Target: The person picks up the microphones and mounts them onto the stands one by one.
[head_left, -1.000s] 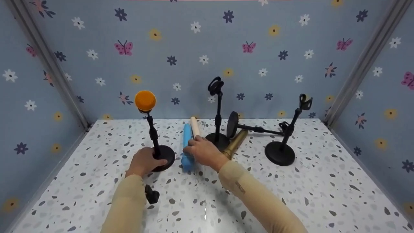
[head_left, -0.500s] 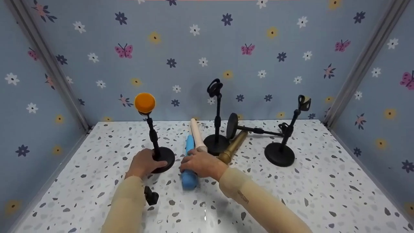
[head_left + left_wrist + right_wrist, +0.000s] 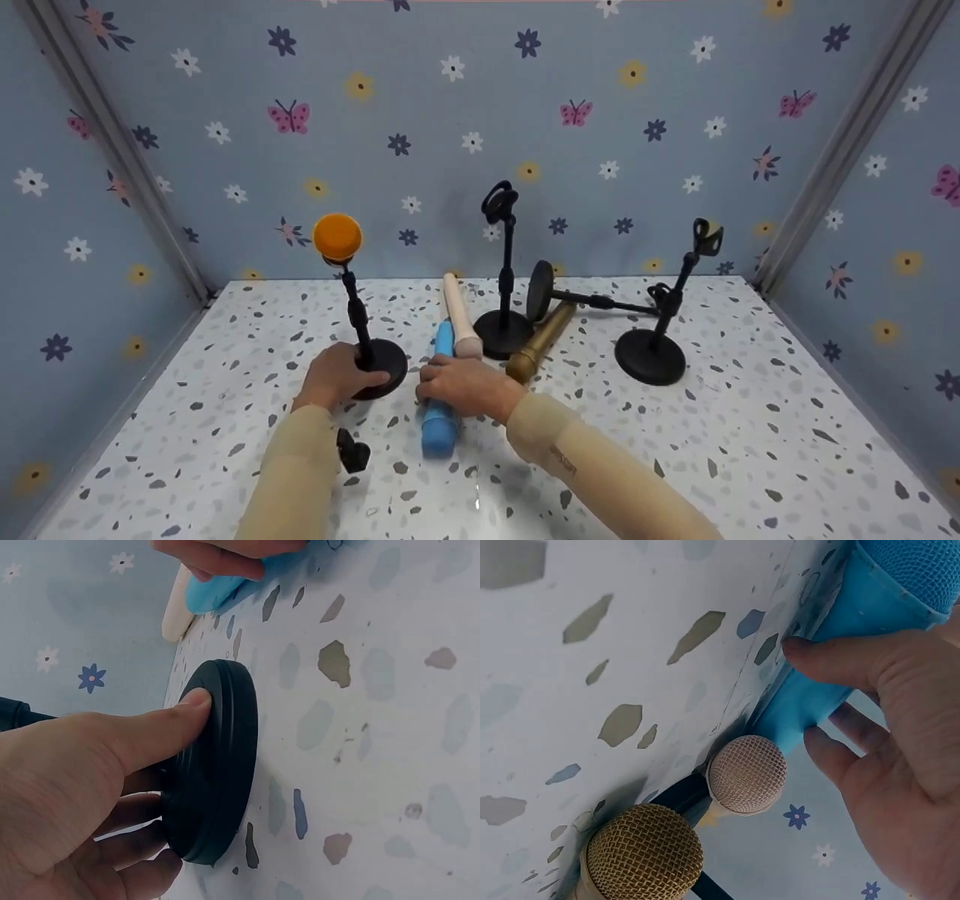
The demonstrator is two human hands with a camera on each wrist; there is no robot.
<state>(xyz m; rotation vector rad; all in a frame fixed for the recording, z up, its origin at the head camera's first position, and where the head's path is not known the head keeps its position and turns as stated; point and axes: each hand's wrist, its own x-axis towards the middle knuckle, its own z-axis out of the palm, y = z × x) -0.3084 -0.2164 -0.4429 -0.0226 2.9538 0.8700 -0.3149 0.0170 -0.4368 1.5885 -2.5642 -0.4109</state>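
My left hand (image 3: 334, 376) holds the round black base of a microphone stand (image 3: 358, 315), thumb on top of the base (image 3: 217, 780) and fingers curled at its far side in the left wrist view. An orange-headed microphone (image 3: 337, 237) sits in that stand's clip. My right hand (image 3: 471, 385) grips a blue microphone (image 3: 439, 435) around its body, its mesh head towards me. Thumb and fingers lie on either side of the blue body (image 3: 802, 701) in the right wrist view. A beige microphone (image 3: 461, 319) lies just beyond the right hand.
A gold microphone (image 3: 544, 343) lies right of an upright stand (image 3: 507, 277) with a bare clip. Another stand (image 3: 600, 301) lies on its side, near a further upright stand (image 3: 664, 322). A small black piece (image 3: 352, 451) is by the left wrist. Patterned walls (image 3: 480, 112) enclose the table.
My right hand has drawn the blue microphone towards me along the table, uncovering the beige microphone's head. The left hand has stayed on the stand's base.
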